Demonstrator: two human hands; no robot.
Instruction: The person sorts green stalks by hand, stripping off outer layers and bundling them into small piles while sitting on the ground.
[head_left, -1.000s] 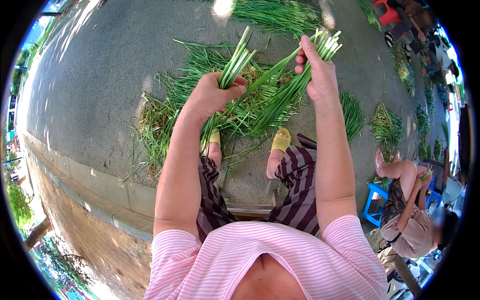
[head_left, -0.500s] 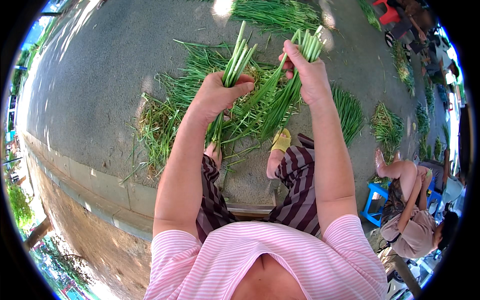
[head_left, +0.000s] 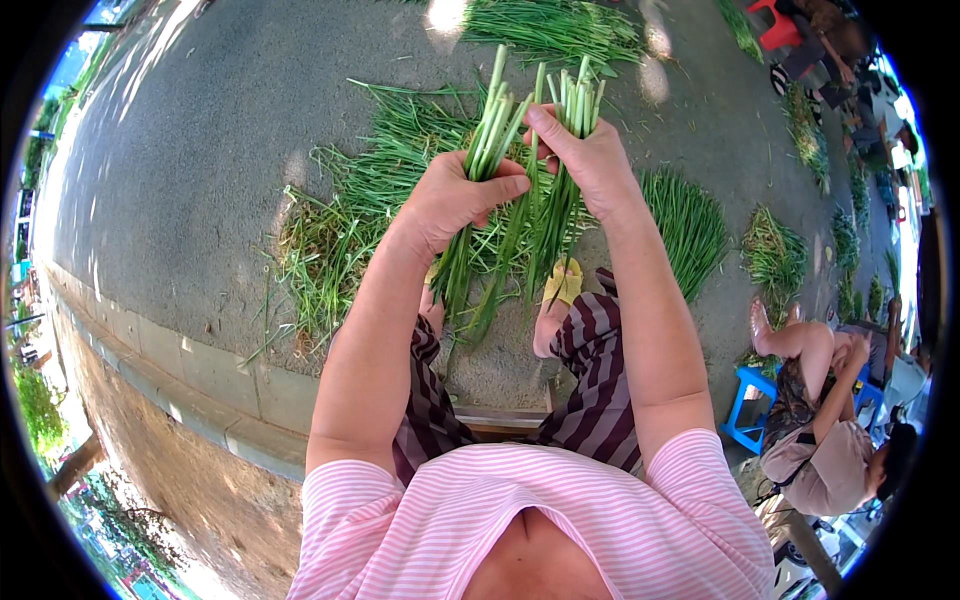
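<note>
My left hand (head_left: 458,200) is closed round a bunch of leafy green stalks (head_left: 491,135), pale cut ends upward and leaves hanging toward my feet. Close beside it, my right hand (head_left: 588,160) grips a second, similar bunch (head_left: 575,105), with its thumb and fingertips on the stalks nearest the left bunch. One stalk stands a little apart between the two bunches. Below both hands lies a loose heap of the same greens (head_left: 385,150) on the pavement, partly hidden by my hands and the bunches.
Dry, yellowish trimmings (head_left: 315,240) lie at the heap's left. A neater pile of greens (head_left: 688,235) is to the right, another pile (head_left: 555,28) farther off. My yellow slipper (head_left: 563,282) is below the hands. At right, a person (head_left: 825,460) sits near a blue stool (head_left: 745,410).
My right hand has moved left with its bunch, close to the left one. The left hand has shifted slightly right. One stalk now stands separate between the bunches.
</note>
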